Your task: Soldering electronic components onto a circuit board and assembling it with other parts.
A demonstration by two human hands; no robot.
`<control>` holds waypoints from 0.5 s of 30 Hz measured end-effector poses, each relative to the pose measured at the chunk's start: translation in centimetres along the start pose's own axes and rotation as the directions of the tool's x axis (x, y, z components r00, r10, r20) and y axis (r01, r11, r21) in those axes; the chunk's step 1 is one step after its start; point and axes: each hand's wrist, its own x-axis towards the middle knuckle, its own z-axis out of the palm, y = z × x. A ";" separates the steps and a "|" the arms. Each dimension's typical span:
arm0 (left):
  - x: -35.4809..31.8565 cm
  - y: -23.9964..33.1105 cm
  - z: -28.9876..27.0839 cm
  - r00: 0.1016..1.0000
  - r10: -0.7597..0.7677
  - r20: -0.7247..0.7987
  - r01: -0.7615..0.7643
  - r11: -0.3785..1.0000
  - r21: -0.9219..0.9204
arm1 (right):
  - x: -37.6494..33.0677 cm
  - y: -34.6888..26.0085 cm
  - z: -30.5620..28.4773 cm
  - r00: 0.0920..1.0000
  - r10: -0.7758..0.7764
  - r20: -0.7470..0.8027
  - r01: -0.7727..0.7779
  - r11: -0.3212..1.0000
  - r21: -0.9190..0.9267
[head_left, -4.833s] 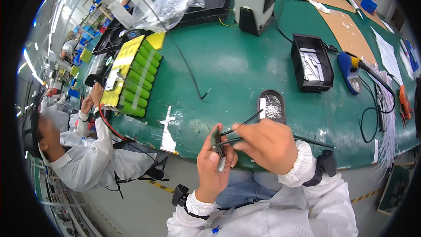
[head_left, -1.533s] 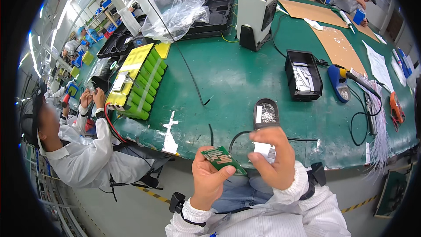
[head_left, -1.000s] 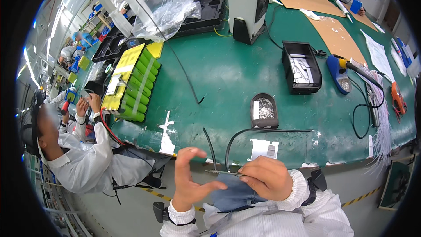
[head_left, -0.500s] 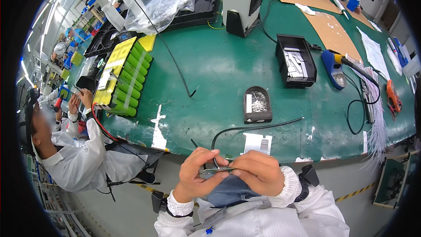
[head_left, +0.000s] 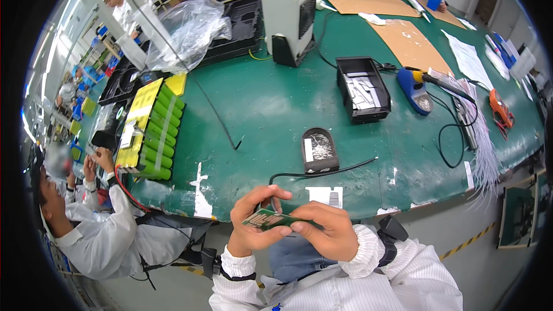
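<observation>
Fingers of left hand point(head_left: 256, 227) and right hand point(head_left: 325, 231) both pinched on small green circuit board point(head_left: 271, 219) between them

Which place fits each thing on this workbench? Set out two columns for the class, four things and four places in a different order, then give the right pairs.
Things
1. green circuit board
2. green cylinder cells
3. blue soldering iron stand
4. white box-shaped machine

Places
A. far side of the table, near the clear plastic bag
B. between the left hand and right hand
C. left end of the table, in a row
D. right of the black tray

Pairs: 1-B, 2-C, 3-D, 4-A
</observation>
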 end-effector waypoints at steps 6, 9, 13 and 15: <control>0.2 1.4 -0.8 0.984 -0.172 -0.045 0.167 0.982 -0.087 | 1.6 -0.7 -0.3 0.997 0.037 0.071 -0.033 0.998 -0.050; 0.1 2.0 -1.4 0.954 -0.292 -0.073 0.271 0.939 -0.214 | 3.1 0.1 -1.8 0.996 -0.090 0.009 0.090 0.978 -0.190; -0.9 2.2 -2.2 0.939 -0.341 -0.044 0.275 0.822 -0.499 | 6.5 2.2 -1.2 0.952 -0.305 0.032 0.269 0.779 -0.567; -1.1 2.4 -1.9 0.930 -0.360 -0.069 0.260 0.781 -0.568 | 7.1 3.4 -0.8 0.940 -0.324 0.110 0.315 0.692 -0.649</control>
